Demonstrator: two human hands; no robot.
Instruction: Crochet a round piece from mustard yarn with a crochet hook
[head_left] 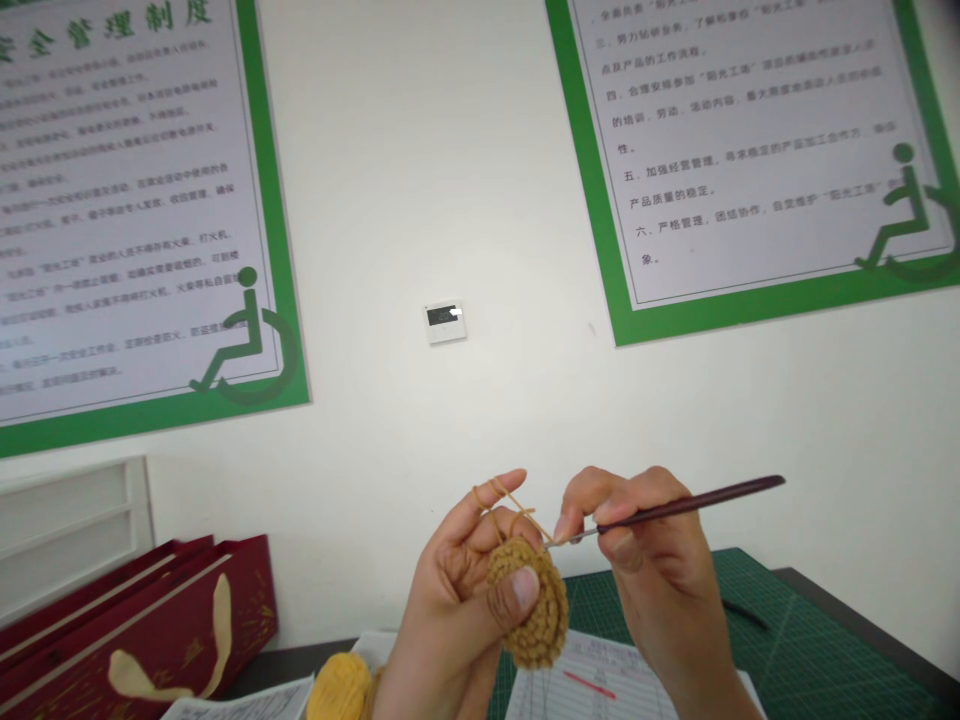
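A round mustard-yellow crochet piece [541, 632] is pinched between the thumb and fingers of my left hand [457, 590]. Yellow yarn [516, 494] loops around the raised index finger of that hand and runs down to the top of the piece. My right hand [660, 560] grips a crochet hook [694, 503] with a dark red handle, which points up to the right. The hook's metal tip meets the upper edge of the piece, where the yarn comes in. Whether the tip sits inside a stitch is too small to tell.
A yellow yarn ball [339, 688] lies at lower left beside papers [247, 700]. Dark red gift bags [172, 630] stand farther left. Under my hands are a green cutting mat [780, 610] and a written sheet [600, 670] with a red pen mark. Behind, the wall holds a thermostat [445, 323] and green-framed posters [274, 250].
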